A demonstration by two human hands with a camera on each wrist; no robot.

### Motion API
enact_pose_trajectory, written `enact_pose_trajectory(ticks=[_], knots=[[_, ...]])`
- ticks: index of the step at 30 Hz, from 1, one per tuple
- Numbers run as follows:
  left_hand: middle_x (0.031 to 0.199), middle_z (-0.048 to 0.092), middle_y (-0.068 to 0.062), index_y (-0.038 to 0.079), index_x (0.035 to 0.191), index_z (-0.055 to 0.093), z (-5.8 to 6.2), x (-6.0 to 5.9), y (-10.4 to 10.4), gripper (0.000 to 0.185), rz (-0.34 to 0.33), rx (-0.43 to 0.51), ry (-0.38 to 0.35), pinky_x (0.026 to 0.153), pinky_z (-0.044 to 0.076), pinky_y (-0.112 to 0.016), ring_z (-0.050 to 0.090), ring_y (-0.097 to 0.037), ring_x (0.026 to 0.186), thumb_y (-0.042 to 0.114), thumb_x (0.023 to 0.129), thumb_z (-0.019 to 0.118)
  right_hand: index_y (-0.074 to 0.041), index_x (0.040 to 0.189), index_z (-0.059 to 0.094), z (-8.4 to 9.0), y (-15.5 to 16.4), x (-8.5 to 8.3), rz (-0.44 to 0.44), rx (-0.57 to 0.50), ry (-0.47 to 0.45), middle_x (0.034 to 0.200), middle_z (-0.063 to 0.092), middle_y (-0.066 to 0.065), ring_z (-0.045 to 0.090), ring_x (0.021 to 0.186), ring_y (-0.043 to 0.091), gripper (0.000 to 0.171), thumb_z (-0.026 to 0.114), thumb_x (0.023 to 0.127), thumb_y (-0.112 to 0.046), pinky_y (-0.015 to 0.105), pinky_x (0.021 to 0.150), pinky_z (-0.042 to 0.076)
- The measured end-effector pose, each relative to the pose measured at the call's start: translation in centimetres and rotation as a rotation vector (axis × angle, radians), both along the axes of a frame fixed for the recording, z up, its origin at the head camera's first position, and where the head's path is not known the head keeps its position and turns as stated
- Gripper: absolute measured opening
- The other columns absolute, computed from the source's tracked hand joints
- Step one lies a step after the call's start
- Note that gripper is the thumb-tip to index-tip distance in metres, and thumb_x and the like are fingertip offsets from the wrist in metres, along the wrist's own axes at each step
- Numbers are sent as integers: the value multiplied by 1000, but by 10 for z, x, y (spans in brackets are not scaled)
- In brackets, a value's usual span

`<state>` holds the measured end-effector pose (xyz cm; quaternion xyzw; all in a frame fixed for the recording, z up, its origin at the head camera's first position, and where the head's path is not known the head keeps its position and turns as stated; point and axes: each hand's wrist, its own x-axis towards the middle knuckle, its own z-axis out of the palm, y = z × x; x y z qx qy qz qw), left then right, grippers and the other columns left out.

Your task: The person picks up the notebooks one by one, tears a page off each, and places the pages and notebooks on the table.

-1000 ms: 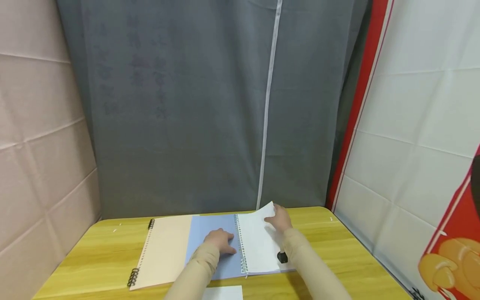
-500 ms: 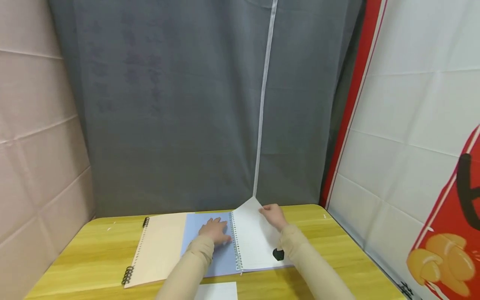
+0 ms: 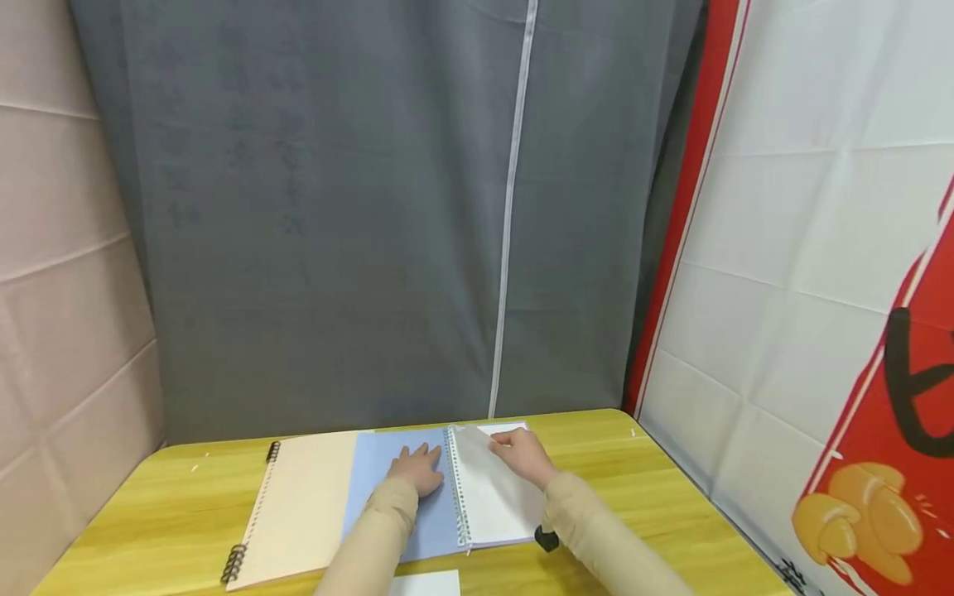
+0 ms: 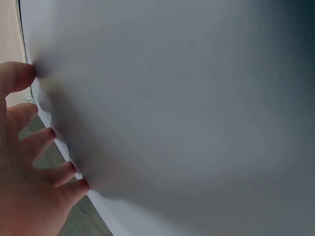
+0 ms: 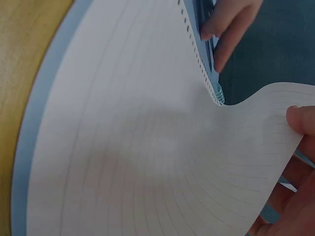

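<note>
An open blue ring binder [image 3: 395, 505] lies on the wooden table [image 3: 149, 513]. My left hand [image 3: 416, 469] lies flat on its blue inside cover, fingers [image 4: 34, 142] spread beside the rings [image 3: 456, 488]. My right hand [image 3: 514, 454] pinches the far edge of a white ruled page [image 3: 477, 472] and holds it lifted and curled toward the rings. In the right wrist view the thumb [image 5: 301, 120] sits on top of the bent page [image 5: 147, 147], and the left hand's fingers [image 5: 229, 29] show beyond the rings [image 5: 216, 91]. The lifted page [image 4: 187, 108] fills the left wrist view.
A beige notebook [image 3: 298, 513] with a black spiral [image 3: 233, 563] lies left of the binder, partly under it. A white sheet [image 3: 425, 583] sits at the table's near edge. A grey curtain [image 3: 373, 207] hangs behind; a red and white banner [image 3: 820, 290] stands on the right.
My right hand has carried the lifted page leftward, and the sheet now curls over toward the rings. The left hand stays pressed on the blue cover.
</note>
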<state>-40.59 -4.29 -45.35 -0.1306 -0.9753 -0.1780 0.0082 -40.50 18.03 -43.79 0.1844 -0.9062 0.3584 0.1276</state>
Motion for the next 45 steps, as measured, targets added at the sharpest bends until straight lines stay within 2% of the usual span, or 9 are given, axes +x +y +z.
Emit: enact_pose_trajectory(ticks=[3,8,11,17,22,28,36,41,45], knots=[[142,46,-21,5,136,55,1,-1,3,56,20,-15,20,105,30,-64,33,-54,131,24,83,56,1,106,74,1,-4,6,-19,51,17,107,71,12,65,104,33,25,64,93,-18,44,86,53],[139,49,-20,7,132,60,2,-7,6,55,38,-57,19,101,35,-64,38,-53,127,31,83,59,-3,104,76,-3,-7,14,-34,91,6,104,72,9,67,92,22,22,65,92,-19,36,75,53],[137,51,-19,8,131,61,4,-7,7,55,47,-84,26,98,39,-62,42,-52,124,32,82,61,-6,104,76,-9,-8,17,-45,121,0,104,73,7,66,91,19,22,65,92,-22,34,74,53],[136,51,-18,10,132,61,4,-7,9,55,78,-125,30,93,44,-61,43,-50,123,37,84,60,-7,106,76,-18,-11,20,-30,135,-8,105,73,5,65,105,28,23,65,92,-21,42,87,52],[140,48,-16,13,135,59,10,-4,13,57,109,-151,4,88,47,-59,42,-47,122,41,86,61,-7,106,76,-21,-12,20,-21,152,13,105,73,5,66,104,28,22,65,92,-20,41,87,53],[137,49,-15,14,134,59,11,-8,17,54,124,-150,18,84,49,-57,45,-43,116,39,86,60,-7,106,76,-20,-9,18,-30,150,35,106,72,5,66,105,27,22,66,91,-19,42,88,52],[137,49,-14,15,132,61,6,-15,18,49,141,-143,18,81,49,-57,45,-44,116,34,87,60,-7,107,76,-19,-9,18,-40,161,43,106,72,6,66,104,27,22,66,92,-20,41,85,53],[139,47,-14,15,133,60,-7,-25,18,48,145,-130,21,82,48,-59,42,-46,117,32,88,58,-7,106,76,-19,-10,20,-34,156,39,106,72,6,66,104,28,21,65,92,-18,42,86,53],[137,47,-14,14,133,60,-8,-23,18,47,145,-123,33,81,48,-58,42,-46,117,29,88,58,-6,106,76,-19,-10,21,-30,161,57,106,72,5,66,104,28,20,65,92,-16,43,87,52]])
